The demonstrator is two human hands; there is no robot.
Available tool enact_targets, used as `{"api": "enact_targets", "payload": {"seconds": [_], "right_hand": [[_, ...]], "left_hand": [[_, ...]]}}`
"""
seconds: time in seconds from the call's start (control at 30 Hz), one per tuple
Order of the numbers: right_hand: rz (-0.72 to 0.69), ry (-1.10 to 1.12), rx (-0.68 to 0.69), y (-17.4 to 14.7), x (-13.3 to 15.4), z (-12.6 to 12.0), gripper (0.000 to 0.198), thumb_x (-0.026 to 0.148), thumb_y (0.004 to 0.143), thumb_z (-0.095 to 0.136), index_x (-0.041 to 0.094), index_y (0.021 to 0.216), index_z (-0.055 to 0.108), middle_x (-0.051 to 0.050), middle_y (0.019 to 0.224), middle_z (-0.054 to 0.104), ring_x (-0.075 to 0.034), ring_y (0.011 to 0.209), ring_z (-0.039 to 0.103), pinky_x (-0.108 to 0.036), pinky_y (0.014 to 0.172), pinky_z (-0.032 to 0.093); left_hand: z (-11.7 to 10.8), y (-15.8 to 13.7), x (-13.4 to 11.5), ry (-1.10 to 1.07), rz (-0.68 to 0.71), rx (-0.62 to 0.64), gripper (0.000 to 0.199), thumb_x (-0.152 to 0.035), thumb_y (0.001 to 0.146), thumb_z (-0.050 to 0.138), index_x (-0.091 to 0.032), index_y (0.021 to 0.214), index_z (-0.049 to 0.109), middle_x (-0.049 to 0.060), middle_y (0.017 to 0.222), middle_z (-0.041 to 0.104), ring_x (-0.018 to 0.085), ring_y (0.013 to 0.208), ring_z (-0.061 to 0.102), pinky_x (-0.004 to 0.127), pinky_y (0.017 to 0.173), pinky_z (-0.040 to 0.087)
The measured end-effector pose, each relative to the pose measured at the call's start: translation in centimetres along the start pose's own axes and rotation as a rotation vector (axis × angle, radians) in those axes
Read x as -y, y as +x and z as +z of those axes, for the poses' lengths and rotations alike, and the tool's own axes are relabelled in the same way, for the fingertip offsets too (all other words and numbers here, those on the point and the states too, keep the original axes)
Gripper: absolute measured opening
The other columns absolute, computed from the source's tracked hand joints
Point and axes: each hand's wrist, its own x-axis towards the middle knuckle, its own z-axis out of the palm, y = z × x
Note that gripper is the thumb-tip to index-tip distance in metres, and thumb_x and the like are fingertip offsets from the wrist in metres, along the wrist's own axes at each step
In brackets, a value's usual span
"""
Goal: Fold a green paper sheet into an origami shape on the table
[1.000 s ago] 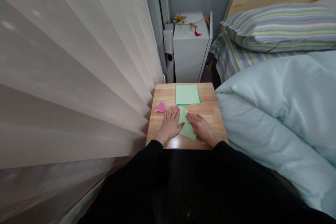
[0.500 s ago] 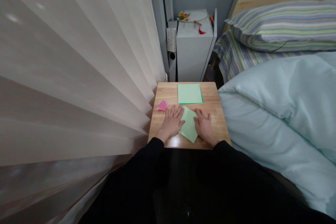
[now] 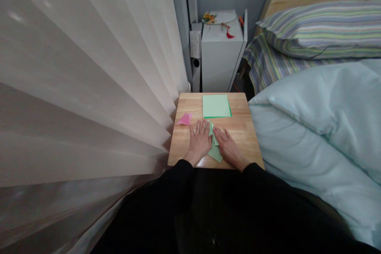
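Observation:
A sheet of light green paper (image 3: 214,153) lies on the small wooden table (image 3: 181,147), its right part folded over toward the middle. My left hand (image 3: 200,141) rests flat on the paper's left side with fingers spread, covering much of it. Along the folded right side, my right hand (image 3: 228,145) presses down with its fingers stretched out and close together. A folded pink paper piece (image 3: 185,119) sits left of my left hand's fingertips. Beyond both hands is a square stack of green paper (image 3: 216,105).
A pale curtain (image 3: 119,87) hangs along the table's left side. To the right is a bed with a light blue quilt (image 3: 312,115) and a striped pillow (image 3: 324,29). Behind the table stands a white cabinet (image 3: 222,61) with small items on top.
The paper's right part has been folded over toward the left. My right hand has moved left and flattened on the fold; my left hand has shifted slightly right.

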Motion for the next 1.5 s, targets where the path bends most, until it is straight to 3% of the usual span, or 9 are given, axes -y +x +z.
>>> {"api": "enact_targets", "payload": {"seconds": [0.13, 0.47, 0.67, 0.83, 1.5], "right_hand": [[-0.038, -0.050, 0.036, 0.0, 0.2, -0.8, 0.067, 0.004, 0.090, 0.041, 0.006, 0.156, 0.036, -0.020, 0.164, 0.034, -0.026, 0.154, 0.029, -0.053, 0.127, 0.021], [-0.071, -0.035, 0.078, -0.1, 0.1, -1.7, 0.066, 0.007, 0.091, 0.042, 0.008, 0.157, 0.037, -0.018, 0.163, 0.037, -0.027, 0.155, 0.028, -0.055, 0.126, 0.021], [-0.065, -0.038, 0.104, 0.0, 0.0, -2.0, 0.069, 0.006, 0.090, 0.041, 0.005, 0.158, 0.033, -0.018, 0.165, 0.032, -0.027, 0.155, 0.028, -0.053, 0.127, 0.021], [-0.084, -0.015, 0.109, 0.0, -0.3, -2.0, 0.073, 0.004, 0.088, 0.042, 0.009, 0.160, 0.029, -0.016, 0.166, 0.031, -0.025, 0.155, 0.026, -0.053, 0.127, 0.022], [-0.078, 0.021, 0.120, 0.1, -0.2, -2.6, 0.065, 0.005, 0.091, 0.041, 0.009, 0.156, 0.039, -0.016, 0.164, 0.035, -0.027, 0.154, 0.029, -0.055, 0.126, 0.022]], "left_hand": [[-0.1, -0.1, 0.2, -0.007, 0.011, -0.022, 0.061, -0.033, 0.101, 0.034, -0.022, 0.161, 0.030, 0.006, 0.170, 0.024, 0.032, 0.158, 0.015, 0.065, 0.126, 0.007], [-0.4, 0.0, 0.0, -0.036, -0.025, -0.017, 0.063, -0.034, 0.103, 0.030, -0.013, 0.162, 0.023, 0.011, 0.169, 0.027, 0.030, 0.157, 0.019, 0.062, 0.127, 0.007], [-0.6, -0.2, -0.4, -0.010, 0.053, -0.037, 0.056, -0.028, 0.102, 0.033, -0.027, 0.158, 0.035, 0.004, 0.170, 0.024, 0.032, 0.159, 0.011, 0.071, 0.123, 0.005], [-0.2, -0.1, -0.4, -0.005, 0.036, -0.004, 0.057, -0.027, 0.103, 0.028, -0.023, 0.159, 0.033, 0.007, 0.168, 0.029, 0.030, 0.157, 0.020, 0.070, 0.123, 0.009], [-1.0, 0.7, -0.3, -0.019, -0.004, -0.011, 0.060, -0.028, 0.100, 0.033, -0.019, 0.159, 0.033, 0.010, 0.168, 0.028, 0.031, 0.155, 0.022, 0.064, 0.123, 0.019]]}}
